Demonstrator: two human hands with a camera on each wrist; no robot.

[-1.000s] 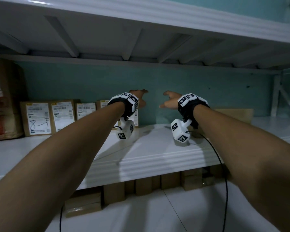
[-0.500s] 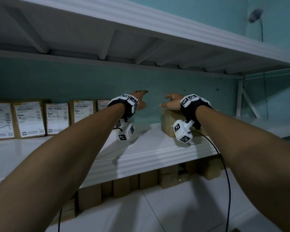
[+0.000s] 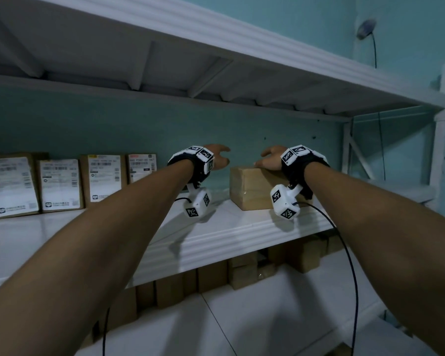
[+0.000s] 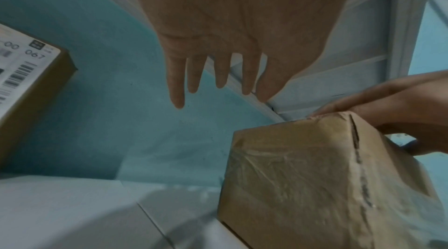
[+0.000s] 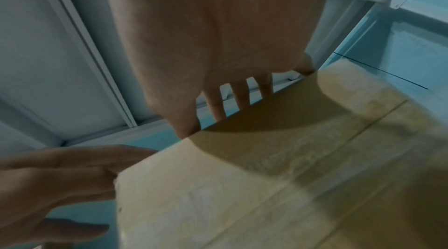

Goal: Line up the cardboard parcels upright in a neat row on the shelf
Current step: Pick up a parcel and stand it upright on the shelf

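Both forearms reached forward and slightly upward over the white shelf (image 3: 242,232), each wrist strapped with a black band carrying white marker cubes. The left hand (image 3: 217,156) hovered in the air just left of a brown parcel (image 3: 252,187), fingers (image 4: 194,73) straight and loosely spread, palm down, gripping nothing. The right hand (image 3: 271,160) lay on top of the same parcel, palm down, its fingers (image 5: 238,98) reaching over the far top edge; how tightly they hooked behind it could not be told. The parcel sat low and flat toward the right end of the shelf, near the front edge, its faces covered in clear tape. Four labelled parcels (image 3: 62,186) stood upright in a row on the far left of the shelf, backs against the teal wall (image 3: 216,124), white shipping labels facing out; the nearest of them stood well apart from the flat parcel. A second white shelf (image 3: 190,34) ran overhead, braced by ribs on its underside. A white upright post (image 3: 439,150) closed the right end of the unit. Further brown boxes (image 3: 216,276) stood in a row under the shelf on the pale tiled floor (image 3: 267,325). Thin black cables (image 3: 344,253) hung from both wrist units.
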